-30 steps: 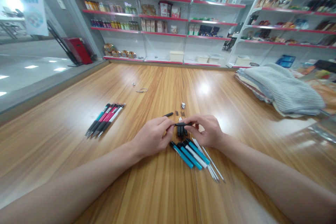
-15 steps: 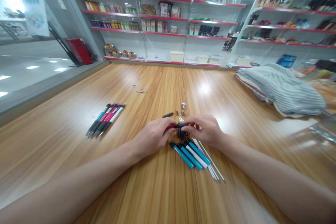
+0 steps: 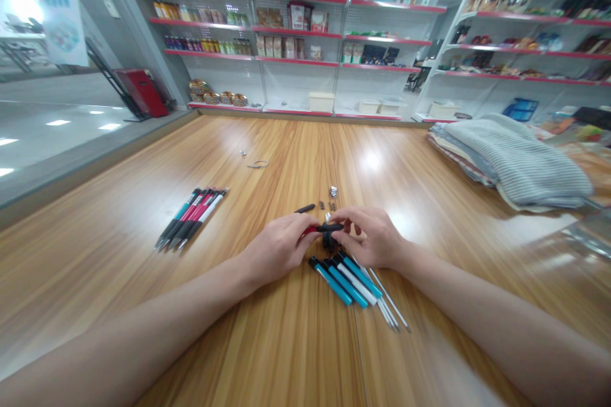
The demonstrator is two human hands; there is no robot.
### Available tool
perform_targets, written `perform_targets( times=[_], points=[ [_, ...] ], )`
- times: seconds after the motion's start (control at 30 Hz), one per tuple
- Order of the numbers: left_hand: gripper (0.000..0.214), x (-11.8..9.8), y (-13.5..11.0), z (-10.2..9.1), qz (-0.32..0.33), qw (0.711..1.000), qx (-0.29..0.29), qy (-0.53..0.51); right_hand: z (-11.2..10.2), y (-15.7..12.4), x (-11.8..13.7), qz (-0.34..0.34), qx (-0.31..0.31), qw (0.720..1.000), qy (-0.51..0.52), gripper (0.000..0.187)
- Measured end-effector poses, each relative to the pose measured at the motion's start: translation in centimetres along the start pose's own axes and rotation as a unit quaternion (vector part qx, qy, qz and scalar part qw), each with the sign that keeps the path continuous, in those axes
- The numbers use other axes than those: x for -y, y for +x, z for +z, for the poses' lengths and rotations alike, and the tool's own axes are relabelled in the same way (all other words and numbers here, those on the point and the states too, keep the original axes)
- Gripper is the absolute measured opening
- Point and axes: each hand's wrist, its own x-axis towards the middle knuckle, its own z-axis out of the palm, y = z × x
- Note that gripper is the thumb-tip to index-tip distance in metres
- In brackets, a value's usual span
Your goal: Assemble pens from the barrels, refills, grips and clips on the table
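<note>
Between my hands lies a pen body with a red barrel and a black grip [image 3: 328, 227]. My left hand [image 3: 279, 243] is closed around its red end. The fingers of my right hand [image 3: 375, 236] pinch the black end. Just below are several blue and white pen barrels [image 3: 352, 285] with black tops, lying side by side. Thin white refills [image 3: 389, 315] lie to their right, partly under my right hand. Behind the held pen are a black grip piece [image 3: 305, 208], small dark parts [image 3: 322, 206] and small silver tips [image 3: 333, 192]. Black parts under the pen are partly hidden.
A row of several whole pens [image 3: 191, 219] lies on the wooden table [image 3: 229, 343] at the left. Farther back are a thin wire-like loop [image 3: 258, 165] and a small silver bit [image 3: 243, 153]. Folded cloths [image 3: 520, 162] are stacked at the right. Stocked shelves [image 3: 296, 63] stand behind.
My right hand's fingers have shifted slightly on the black end of the pen. My left hand stays in place, and the other parts on the table look unmoved.
</note>
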Motion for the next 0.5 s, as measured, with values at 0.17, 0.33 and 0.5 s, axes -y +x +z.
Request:
perform_targets(
  times=[0.17, 0.33, 0.5],
  points=[
    [0.012, 0.19, -0.04, 0.06, 0.002, 1.000, 0.004, -0.004, 0.02, 0.02, 0.00, -0.006, -0.003, 1.000, -0.023, 0.015],
    [0.012, 0.14, 0.00, 0.00, -0.005, 1.000, 0.012, 0.004, -0.03, 0.04, 0.08, 0.001, -0.003, 1.000, -0.012, 0.017],
    [0.012, 0.04, 0.15, -0.12, 0.001, 1.000, 0.015, 0.008, 0.03, 0.09, -0.02, -0.013, -0.006, 0.999, -0.037, 0.013]
  ],
)
